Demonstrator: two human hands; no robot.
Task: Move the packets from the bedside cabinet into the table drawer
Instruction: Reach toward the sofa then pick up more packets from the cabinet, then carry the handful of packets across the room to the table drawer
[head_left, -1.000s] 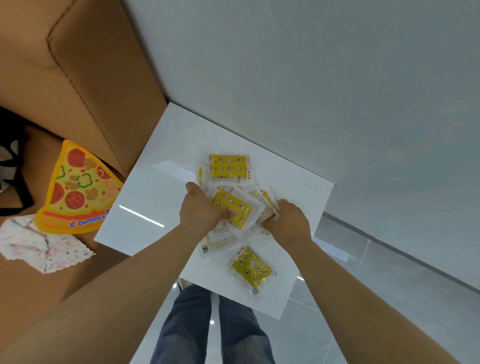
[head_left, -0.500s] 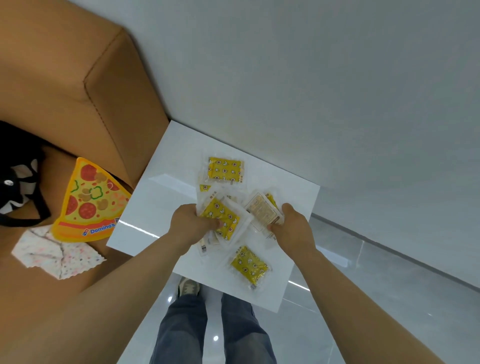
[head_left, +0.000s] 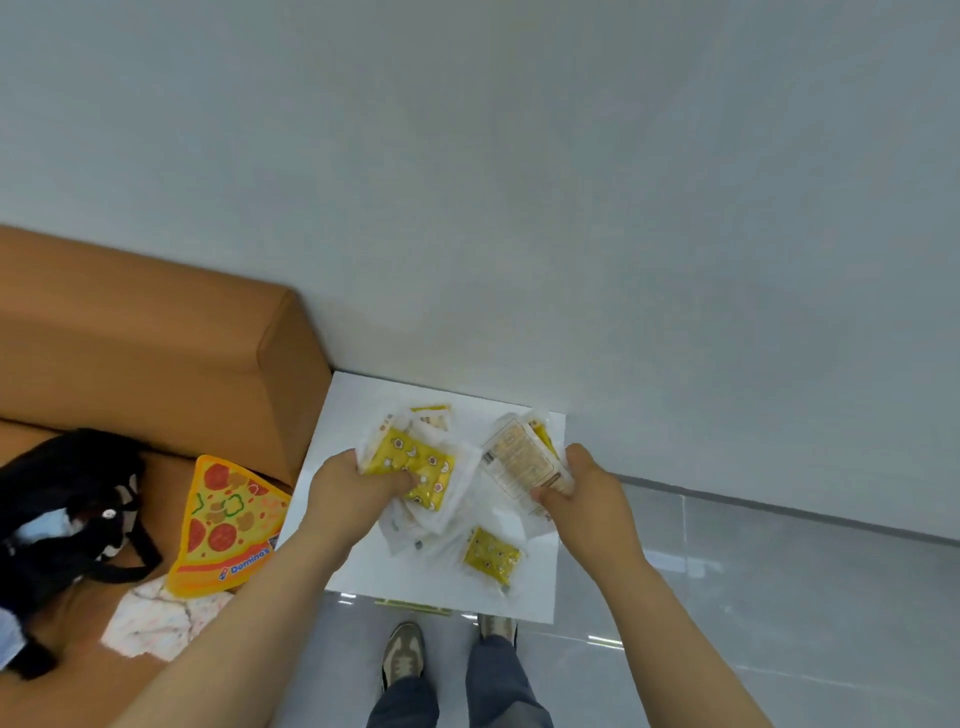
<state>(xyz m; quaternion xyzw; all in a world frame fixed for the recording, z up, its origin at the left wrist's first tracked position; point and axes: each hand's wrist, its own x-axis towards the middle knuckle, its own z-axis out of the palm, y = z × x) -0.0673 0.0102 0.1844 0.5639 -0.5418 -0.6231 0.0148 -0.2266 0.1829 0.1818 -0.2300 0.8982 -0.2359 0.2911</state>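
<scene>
Left hand (head_left: 349, 492) grips yellow packets (head_left: 411, 460); right hand (head_left: 592, 503) pinches a pale packet (head_left: 519, 460) beside them.

You are standing in a home bedroom: a tan padded headboard (head_left: 156, 353) is meeting the plain wall (head_left: 519, 182). A white bedside cabinet (head_left: 353, 415) is sitting beside the bed (head_left: 67, 696), which is carrying a pizza-slice cushion (head_left: 226, 525) and black bag (head_left: 62, 499).

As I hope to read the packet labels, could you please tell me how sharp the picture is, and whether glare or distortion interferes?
Head view: soft throughout, so the print on the pale packet in the right hand is unreadable; the white cabinet top is nearly blown out; bright streaks glare on the floor tiles; the wide lens stretches the forearms.
</scene>
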